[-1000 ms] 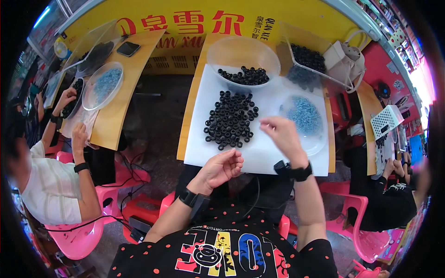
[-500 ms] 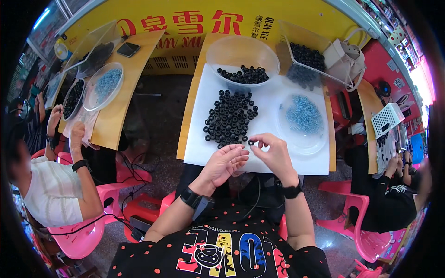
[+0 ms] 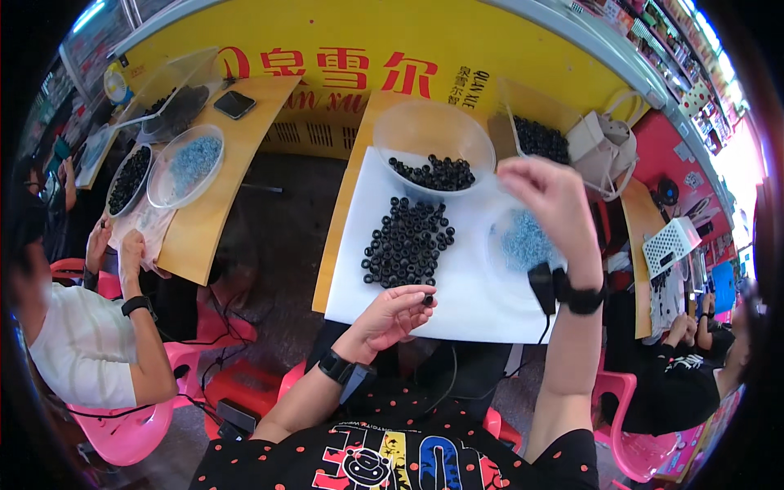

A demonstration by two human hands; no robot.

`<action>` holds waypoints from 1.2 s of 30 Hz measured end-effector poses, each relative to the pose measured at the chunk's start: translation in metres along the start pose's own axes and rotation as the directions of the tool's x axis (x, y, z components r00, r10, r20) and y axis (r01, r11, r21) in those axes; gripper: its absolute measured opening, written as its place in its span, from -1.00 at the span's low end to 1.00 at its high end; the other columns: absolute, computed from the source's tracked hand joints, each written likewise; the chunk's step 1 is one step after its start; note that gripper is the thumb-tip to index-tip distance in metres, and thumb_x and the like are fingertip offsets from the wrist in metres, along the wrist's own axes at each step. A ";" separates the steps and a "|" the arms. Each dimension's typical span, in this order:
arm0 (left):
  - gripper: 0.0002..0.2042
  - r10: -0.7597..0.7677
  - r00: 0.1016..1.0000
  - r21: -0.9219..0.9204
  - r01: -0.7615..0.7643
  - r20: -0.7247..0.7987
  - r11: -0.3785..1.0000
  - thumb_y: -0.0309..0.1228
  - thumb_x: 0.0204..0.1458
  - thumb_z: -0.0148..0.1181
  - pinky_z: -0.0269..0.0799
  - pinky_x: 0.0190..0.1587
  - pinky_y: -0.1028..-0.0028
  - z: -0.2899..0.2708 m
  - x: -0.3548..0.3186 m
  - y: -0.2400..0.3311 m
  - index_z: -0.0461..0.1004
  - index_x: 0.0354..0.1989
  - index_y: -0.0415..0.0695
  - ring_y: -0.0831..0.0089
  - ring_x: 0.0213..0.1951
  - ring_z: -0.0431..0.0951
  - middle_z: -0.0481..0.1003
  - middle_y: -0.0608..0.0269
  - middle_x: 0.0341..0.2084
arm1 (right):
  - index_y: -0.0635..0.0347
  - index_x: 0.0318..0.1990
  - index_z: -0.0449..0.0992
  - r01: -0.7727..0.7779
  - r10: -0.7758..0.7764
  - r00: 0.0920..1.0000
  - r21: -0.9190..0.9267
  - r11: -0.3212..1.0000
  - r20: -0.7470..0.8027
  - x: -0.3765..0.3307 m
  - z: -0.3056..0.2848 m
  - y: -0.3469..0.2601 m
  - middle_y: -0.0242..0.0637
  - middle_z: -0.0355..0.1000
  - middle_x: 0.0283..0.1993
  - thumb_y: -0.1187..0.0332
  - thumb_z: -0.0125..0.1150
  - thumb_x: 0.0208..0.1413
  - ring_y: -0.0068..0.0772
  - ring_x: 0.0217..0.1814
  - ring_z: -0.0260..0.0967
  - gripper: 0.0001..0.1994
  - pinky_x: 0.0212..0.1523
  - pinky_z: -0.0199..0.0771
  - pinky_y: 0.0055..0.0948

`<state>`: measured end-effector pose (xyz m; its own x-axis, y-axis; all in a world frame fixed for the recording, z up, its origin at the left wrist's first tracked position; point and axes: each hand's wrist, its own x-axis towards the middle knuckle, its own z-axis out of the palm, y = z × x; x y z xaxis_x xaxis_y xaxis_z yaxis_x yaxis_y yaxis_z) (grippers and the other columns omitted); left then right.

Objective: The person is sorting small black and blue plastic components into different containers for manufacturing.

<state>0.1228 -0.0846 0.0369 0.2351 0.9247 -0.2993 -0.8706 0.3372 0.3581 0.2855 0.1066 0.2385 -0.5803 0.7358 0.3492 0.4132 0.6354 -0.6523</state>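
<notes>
Since half a sec ago I see the right hand (image 3: 549, 189) has lifted off the left & gone up over the clear bowl of blue bits (image 3: 523, 242); left hand (image 3: 390, 316) stayed low at the near edge of the white tabletop sheet (image 3: 469, 302). Going L to R: left grip is nearly closed, thumb & fingertips pinching one small black ring (image 3: 427, 300). Just above it, the pile of black rings (image 3: 408, 242) lies loose on the sheet, w/ a clear bowl of more black rings (image 3: 433, 147) behind. Right grip: fingers curled, can't tell if it holds anything. Neighbor's hands (image 3: 114, 249) at far left, well apart.
</notes>
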 end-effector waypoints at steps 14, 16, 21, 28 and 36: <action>-0.77 0.176 0.982 -0.395 -0.186 -0.061 0.900 -0.48 0.24 0.09 0.61 -0.09 0.46 -0.049 -0.036 0.039 0.45 0.01 -0.31 0.36 -0.22 0.62 0.56 0.05 -0.20 | 0.21 -0.31 0.66 0.117 0.050 0.801 -0.238 0.964 0.597 0.157 0.163 0.140 -0.06 0.58 -0.33 0.36 0.25 0.00 -0.10 -0.25 0.55 -0.84 -0.15 0.50 -0.23; -0.78 0.186 0.980 -0.403 -0.198 -0.068 0.894 -0.48 0.24 0.08 0.61 -0.09 0.45 -0.055 -0.037 0.041 0.46 0.00 -0.31 0.35 -0.22 0.62 0.56 0.04 -0.21 | 0.22 -0.31 0.66 0.120 0.071 0.774 -0.256 0.959 0.629 0.162 0.178 0.136 -0.05 0.58 -0.33 0.35 0.26 -0.01 -0.09 -0.26 0.54 -0.84 -0.16 0.50 -0.22; -0.77 0.164 0.982 -0.404 -0.188 -0.093 0.895 -0.47 0.23 0.10 0.62 -0.09 0.45 -0.058 -0.034 0.043 0.45 0.00 -0.30 0.35 -0.22 0.62 0.56 0.04 -0.22 | 0.22 -0.34 0.65 0.152 0.041 0.766 -0.243 0.958 0.642 0.165 0.197 0.137 -0.08 0.58 -0.34 0.40 0.35 -0.10 -0.14 -0.27 0.54 -0.85 -0.20 0.51 -0.27; -0.79 0.169 0.978 -0.383 -0.203 -0.121 0.901 -0.47 0.22 0.12 0.61 -0.12 0.45 -0.060 -0.034 0.043 0.47 -0.02 -0.28 0.35 -0.25 0.61 0.56 0.06 -0.24 | 0.21 -0.35 0.65 0.250 -0.037 0.713 -0.204 0.946 0.700 0.165 0.197 0.154 -0.13 0.58 -0.38 0.45 0.32 -0.15 -0.17 -0.30 0.54 -0.86 -0.23 0.51 -0.29; -0.78 0.145 0.975 -0.343 -0.195 -0.166 0.919 -0.44 0.22 0.12 0.59 -0.17 0.47 -0.054 -0.032 0.040 0.47 -0.01 -0.25 0.36 -0.27 0.56 0.55 0.07 -0.26 | 0.23 -0.32 0.64 0.104 -0.007 0.801 -0.128 0.986 0.599 0.144 0.115 0.108 -0.18 0.59 -0.38 0.28 0.29 -0.08 -0.27 -0.31 0.53 -0.77 -0.25 0.49 -0.34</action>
<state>0.0571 -0.1102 0.0126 0.0311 0.9218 -0.3864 -0.9940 0.0690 0.0844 0.1660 0.2543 0.1406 -0.8878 0.4447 -0.1185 0.4370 0.7336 -0.5204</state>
